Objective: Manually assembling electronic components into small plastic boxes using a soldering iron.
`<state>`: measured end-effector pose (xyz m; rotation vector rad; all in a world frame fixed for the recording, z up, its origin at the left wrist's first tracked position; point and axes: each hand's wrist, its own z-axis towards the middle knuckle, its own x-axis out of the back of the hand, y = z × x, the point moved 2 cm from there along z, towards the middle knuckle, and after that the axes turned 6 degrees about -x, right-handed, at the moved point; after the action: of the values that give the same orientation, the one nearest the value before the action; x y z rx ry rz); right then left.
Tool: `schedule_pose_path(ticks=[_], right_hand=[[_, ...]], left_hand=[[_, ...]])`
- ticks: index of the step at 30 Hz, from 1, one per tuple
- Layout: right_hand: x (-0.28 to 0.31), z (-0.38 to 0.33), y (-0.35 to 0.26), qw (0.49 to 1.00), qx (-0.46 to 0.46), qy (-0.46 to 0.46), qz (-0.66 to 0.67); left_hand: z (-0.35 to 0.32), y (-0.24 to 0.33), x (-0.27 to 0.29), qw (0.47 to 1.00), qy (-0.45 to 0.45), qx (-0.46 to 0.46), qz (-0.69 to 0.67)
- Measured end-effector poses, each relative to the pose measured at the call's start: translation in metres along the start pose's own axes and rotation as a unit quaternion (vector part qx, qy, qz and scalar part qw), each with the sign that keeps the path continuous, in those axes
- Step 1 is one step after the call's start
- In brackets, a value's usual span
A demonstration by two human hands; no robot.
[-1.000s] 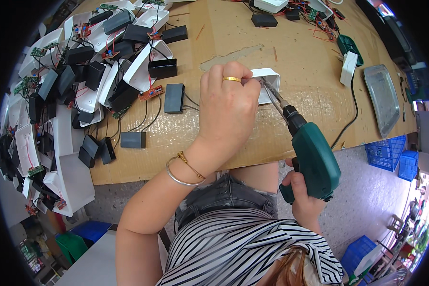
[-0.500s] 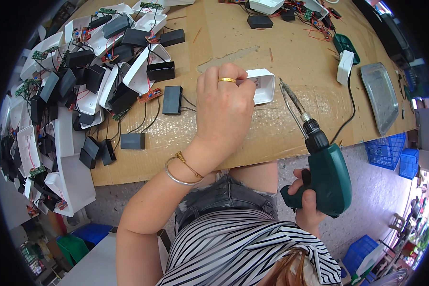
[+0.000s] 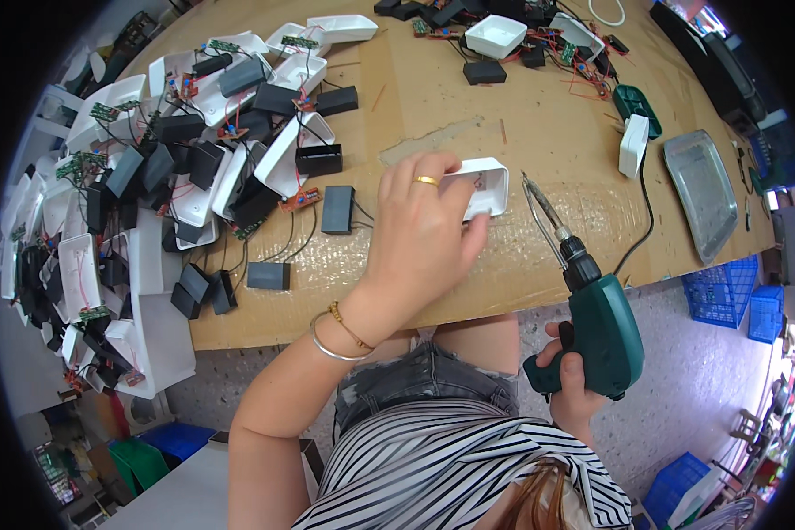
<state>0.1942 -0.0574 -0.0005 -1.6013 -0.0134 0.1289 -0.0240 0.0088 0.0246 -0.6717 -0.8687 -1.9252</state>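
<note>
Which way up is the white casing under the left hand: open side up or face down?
Open side up. The white casing shows its raised rim and hollow interior facing the camera, while the left hand covers its left part.

I see cardboard-topped bench (image 3: 433,106) | white housings (image 3: 278,155), black boxes (image 3: 337,208), circuit boards (image 3: 300,41) | metal tray (image 3: 700,193)
</note>
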Motion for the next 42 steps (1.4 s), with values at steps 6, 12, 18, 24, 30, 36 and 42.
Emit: schedule_pose_path(ticks=[6,12,18,24,30,36,42], right_hand=[[-0.002,0.011,0.002,0.997,-0.031,0.012,0.072],[0.008,0.035,-0.008,0.99,-0.054,0.006,0.129],[0.01,0.053,-0.008,0.984,-0.04,0.012,0.171],[0.005,0.071,-0.012,0.978,-0.089,-0.044,0.184],[0.013,0.094,0.001,0.959,-0.139,-0.081,0.234],[0.016,0.1,0.011,0.907,-0.134,-0.122,0.381],[0.018,0.097,0.015,0.895,-0.092,-0.152,0.409]], left_hand=[[-0.01,-0.01,0.018,0.997,-0.062,0.043,0.003],[0.002,-0.024,0.054,0.992,-0.029,0.099,-0.074],[0.058,-0.095,0.156,0.965,0.106,0.14,0.196],[0.096,-0.204,0.207,0.831,0.007,0.18,0.527],[0.166,-0.185,0.128,0.815,0.06,0.014,0.576],[0.2,-0.127,-0.055,0.985,-0.11,0.122,0.044],[0.192,-0.122,-0.092,0.985,-0.141,0.092,0.034]])
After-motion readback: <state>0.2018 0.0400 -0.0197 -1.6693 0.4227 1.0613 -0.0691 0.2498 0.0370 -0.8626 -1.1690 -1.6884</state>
